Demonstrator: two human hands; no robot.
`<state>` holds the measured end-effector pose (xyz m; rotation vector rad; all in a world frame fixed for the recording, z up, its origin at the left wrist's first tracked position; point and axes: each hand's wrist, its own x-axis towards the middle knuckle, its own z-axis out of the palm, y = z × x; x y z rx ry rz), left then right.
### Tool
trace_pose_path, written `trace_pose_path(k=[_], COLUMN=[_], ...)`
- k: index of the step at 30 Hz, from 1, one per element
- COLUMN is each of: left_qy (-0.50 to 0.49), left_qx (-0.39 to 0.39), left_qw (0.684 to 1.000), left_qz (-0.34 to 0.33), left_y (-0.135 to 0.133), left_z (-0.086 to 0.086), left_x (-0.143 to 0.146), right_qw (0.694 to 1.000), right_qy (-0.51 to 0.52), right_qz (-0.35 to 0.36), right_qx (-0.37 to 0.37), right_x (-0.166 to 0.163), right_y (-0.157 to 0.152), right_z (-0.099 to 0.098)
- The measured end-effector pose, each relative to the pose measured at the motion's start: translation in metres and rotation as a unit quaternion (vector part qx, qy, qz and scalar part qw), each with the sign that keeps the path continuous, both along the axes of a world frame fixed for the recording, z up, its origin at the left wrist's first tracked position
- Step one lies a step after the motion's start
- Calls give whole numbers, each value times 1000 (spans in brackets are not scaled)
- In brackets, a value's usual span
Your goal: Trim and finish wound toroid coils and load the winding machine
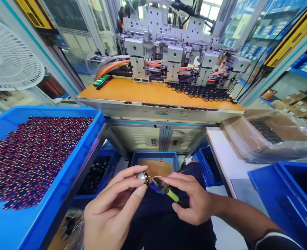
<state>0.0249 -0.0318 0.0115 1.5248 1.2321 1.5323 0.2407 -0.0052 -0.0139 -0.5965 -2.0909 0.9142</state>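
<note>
My left hand [114,205] pinches a small silvery cylinder, which looks like a small motor part [142,175], between thumb and fingertips. A dark, toothed end of the part faces right, and a thin copper-coloured wire [156,177] runs from it toward my right fingers. In my right hand [195,196] is a pair of wire cutters [172,195] with yellow-green on the handle. The cutters' jaws point left, close to the toothed end and the wire. Whether the jaws touch the wire I cannot tell. Both hands are above my lap.
A blue tray [97,119] full of small dark-and-pink parts stands at left. Ahead, a machine [174,53] rises behind an orange worktop [143,92] with rows of dark cylinders [205,93]. Below is a blue bin [153,156]; at right stands a plastic-lined carton [237,139].
</note>
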Motion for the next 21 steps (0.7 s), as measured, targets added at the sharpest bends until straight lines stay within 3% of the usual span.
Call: trace_pose_path(k=[16, 21], left_qy=[-38, -26], left_qx=[-37, -22], left_qw=[998, 999], left_qz=[-31, -36], left_y=[1, 2], left_z=[-2, -4], left_x=[1, -2], right_qw=[999, 998], right_qy=[18, -26], right_qz=[-21, -52], right_qx=[37, -23], right_x=[1, 2], right_y=[-2, -2], right_z=[-6, -8])
